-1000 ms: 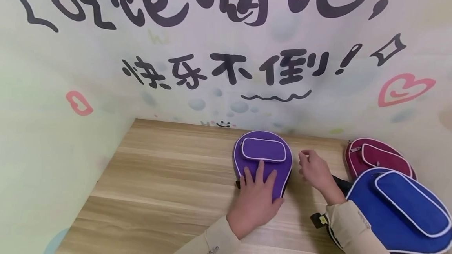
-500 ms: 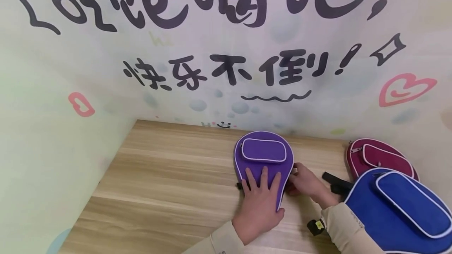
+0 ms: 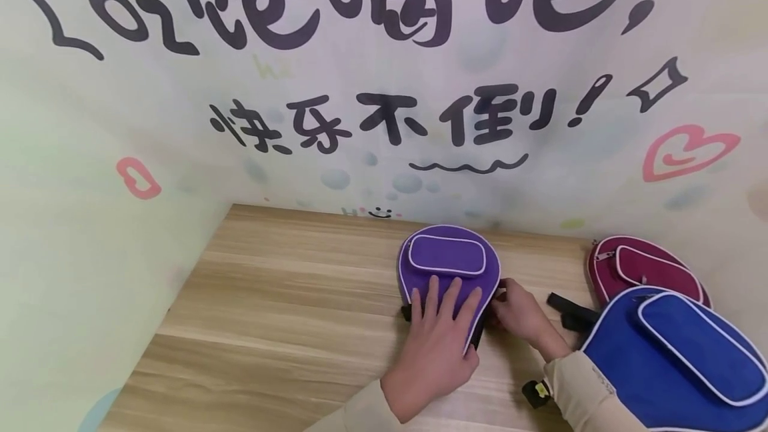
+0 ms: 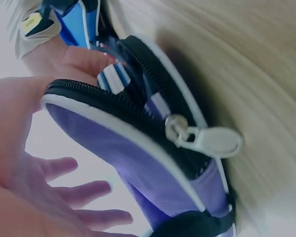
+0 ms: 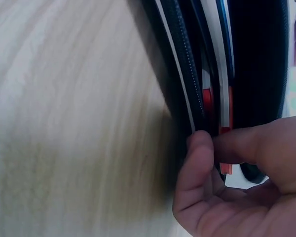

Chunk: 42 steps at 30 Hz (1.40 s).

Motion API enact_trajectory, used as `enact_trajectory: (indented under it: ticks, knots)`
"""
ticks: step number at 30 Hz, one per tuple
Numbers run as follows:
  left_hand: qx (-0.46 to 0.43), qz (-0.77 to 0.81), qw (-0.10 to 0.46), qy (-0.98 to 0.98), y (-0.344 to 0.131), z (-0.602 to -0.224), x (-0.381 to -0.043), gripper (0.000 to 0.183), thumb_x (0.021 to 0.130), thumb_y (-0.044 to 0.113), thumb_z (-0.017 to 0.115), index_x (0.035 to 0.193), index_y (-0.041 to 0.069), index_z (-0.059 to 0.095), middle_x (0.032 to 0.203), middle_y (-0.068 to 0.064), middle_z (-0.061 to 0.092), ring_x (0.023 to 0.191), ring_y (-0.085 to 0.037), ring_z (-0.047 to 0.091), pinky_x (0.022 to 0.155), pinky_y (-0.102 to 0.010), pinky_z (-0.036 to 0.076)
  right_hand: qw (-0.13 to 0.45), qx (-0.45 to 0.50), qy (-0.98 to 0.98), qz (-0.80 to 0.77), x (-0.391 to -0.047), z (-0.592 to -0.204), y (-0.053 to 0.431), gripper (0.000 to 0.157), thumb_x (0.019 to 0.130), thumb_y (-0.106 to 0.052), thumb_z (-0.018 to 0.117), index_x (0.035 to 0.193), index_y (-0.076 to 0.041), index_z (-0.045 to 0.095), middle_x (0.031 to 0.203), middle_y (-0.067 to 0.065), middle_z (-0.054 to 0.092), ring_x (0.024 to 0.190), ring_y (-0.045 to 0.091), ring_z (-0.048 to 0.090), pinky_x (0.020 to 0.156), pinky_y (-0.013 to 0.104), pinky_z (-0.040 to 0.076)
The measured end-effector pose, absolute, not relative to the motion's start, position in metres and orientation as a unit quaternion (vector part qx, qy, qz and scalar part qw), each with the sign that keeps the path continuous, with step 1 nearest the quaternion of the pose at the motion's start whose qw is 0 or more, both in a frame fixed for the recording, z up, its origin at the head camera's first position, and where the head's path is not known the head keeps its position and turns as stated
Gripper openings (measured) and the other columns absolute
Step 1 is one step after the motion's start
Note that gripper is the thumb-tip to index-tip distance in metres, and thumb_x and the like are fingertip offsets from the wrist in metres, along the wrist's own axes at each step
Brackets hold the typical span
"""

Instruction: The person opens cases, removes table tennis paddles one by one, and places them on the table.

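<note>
Grain runs roughly left to right across the pale wooden tabletop (image 3: 270,325), which meets a light printed wall (image 3: 540,172) along its far edge and a pale greenish side wall (image 3: 72,252) on the left. Large black characters fill the far wall, with a pink heart (image 3: 690,152) to their right, scattered blue bubbles and a small smiling face (image 3: 380,212) just above the tabletop.

Against the foot of that wall, right of centre, lies a purple case (image 3: 447,255) with white piping and a pocket at its rounded far end. The person's left hand (image 3: 433,352) rests on its near part, fingers straight and spread. The right hand (image 3: 523,315) is at the case's right edge, thumb and forefinger pinched together; they seem to grip that edge, though the dim close view leaves the exact hold unclear. The case is unzipped there, showing layered edges (image 5: 221,64) in white, blue and red, and a pale zip pull (image 4: 219,142) hangs from the zip.

On the right, a blue case (image 3: 672,359) lies nearer, partly covering a dark red case (image 3: 648,269) beside the wall.
</note>
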<state>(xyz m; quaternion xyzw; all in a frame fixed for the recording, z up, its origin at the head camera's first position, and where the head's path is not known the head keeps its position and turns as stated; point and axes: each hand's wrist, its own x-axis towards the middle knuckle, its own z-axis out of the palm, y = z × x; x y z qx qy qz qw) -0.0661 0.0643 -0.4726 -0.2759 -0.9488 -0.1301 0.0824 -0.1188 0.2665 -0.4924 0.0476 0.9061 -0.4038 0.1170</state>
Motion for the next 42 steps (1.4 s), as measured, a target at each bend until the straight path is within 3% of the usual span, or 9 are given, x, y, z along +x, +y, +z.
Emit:
enact_trajectory:
  ticks: [5,9,12,16,21,26,30,35,42]
  knots:
    - [-0.292,-0.136,0.172,-0.931,0.054,-0.465,-0.062,0.082,0.08,0.026,0.072,0.155,0.025,0.039,0.161,-0.013,0.038,0.145,-0.043,0.044,0.109,-0.058,0.047,0.12,0.054,0.913,-0.386,-0.118,-0.491,0.276,0.046,0.093,-0.005,0.057,0.133,0.015,0.046,0.076,0.011,0.068,0.059,0.014,0.063,0.054,0.029,0.052]
    - [-0.268,-0.153,0.23,-0.923,0.043,-0.459,-0.063,0.08,0.077,0.023,0.074,0.152,0.021,0.045,0.156,-0.014,0.046,0.137,-0.039,0.053,0.104,-0.052,0.052,0.133,0.063,0.912,-0.382,-0.117,-0.488,0.284,0.047,0.094,-0.004,0.056,0.134,0.016,0.044,0.076,0.01,0.069,0.061,0.013,0.064,0.055,0.029,0.052]
    - [-0.227,-0.185,0.274,-0.916,0.034,-0.456,-0.069,0.074,0.078,0.02,0.074,0.148,0.015,0.05,0.145,-0.012,0.058,0.127,-0.033,0.06,0.1,-0.046,0.054,0.142,0.066,0.909,-0.387,-0.116,-0.486,0.288,0.042,0.095,-0.003,0.056,0.131,0.016,0.045,0.072,0.008,0.068,0.059,0.013,0.062,0.054,0.028,0.051]
    - [-0.156,-0.248,0.305,-0.906,0.024,-0.455,-0.082,0.068,0.081,0.015,0.076,0.144,0.006,0.051,0.117,-0.011,0.07,0.101,-0.027,0.065,0.084,-0.039,0.056,0.143,0.058,0.912,-0.381,-0.113,-0.486,0.293,0.035,0.094,-0.004,0.056,0.123,0.014,0.047,0.064,0.002,0.064,0.055,0.011,0.058,0.052,0.025,0.046]
    - [-0.049,-0.303,0.27,-0.913,0.002,-0.451,-0.094,0.073,0.088,0.021,0.075,0.15,0.003,0.041,0.097,-0.017,0.069,0.084,-0.031,0.066,0.065,-0.043,0.054,0.142,0.048,0.919,-0.366,-0.109,-0.488,0.3,0.033,0.091,-0.003,0.056,0.118,0.013,0.044,0.059,0.0,0.062,0.053,0.011,0.056,0.052,0.023,0.042]
    - [0.017,-0.335,0.206,-0.919,-0.028,-0.45,-0.109,0.067,0.094,0.019,0.072,0.15,0.002,0.039,0.117,-0.028,0.068,0.1,-0.044,0.069,0.076,-0.054,0.057,0.145,0.052,0.917,-0.369,-0.107,-0.488,0.304,0.031,0.091,-0.003,0.056,0.115,0.012,0.045,0.06,0.0,0.063,0.053,0.012,0.059,0.051,0.025,0.045]
    - [0.035,-0.338,0.127,-0.932,-0.047,-0.459,-0.119,0.064,0.096,0.016,0.07,0.149,-0.001,0.039,0.129,-0.03,0.064,0.108,-0.046,0.068,0.085,-0.056,0.057,0.154,0.055,0.91,-0.381,-0.107,-0.489,0.305,0.025,0.091,-0.002,0.057,0.11,0.011,0.048,0.061,0.001,0.064,0.053,0.013,0.061,0.05,0.027,0.05]
    - [0.053,-0.334,0.046,-0.94,-0.062,-0.476,-0.128,0.064,0.098,0.017,0.068,0.149,-0.002,0.036,0.124,-0.03,0.067,0.104,-0.045,0.069,0.088,-0.053,0.056,0.158,0.063,0.909,-0.381,-0.107,-0.491,0.305,0.027,0.091,-0.002,0.057,0.112,0.012,0.045,0.061,0.002,0.065,0.053,0.013,0.061,0.051,0.029,0.053]
    - [0.053,-0.323,0.009,-0.945,-0.066,-0.485,-0.136,0.063,0.096,0.017,0.07,0.145,-0.003,0.036,0.111,-0.029,0.071,0.094,-0.045,0.069,0.082,-0.053,0.055,0.155,0.069,0.908,-0.383,-0.105,-0.492,0.304,0.037,0.092,-0.002,0.055,0.12,0.013,0.037,0.061,0.003,0.065,0.052,0.012,0.062,0.051,0.028,0.053]
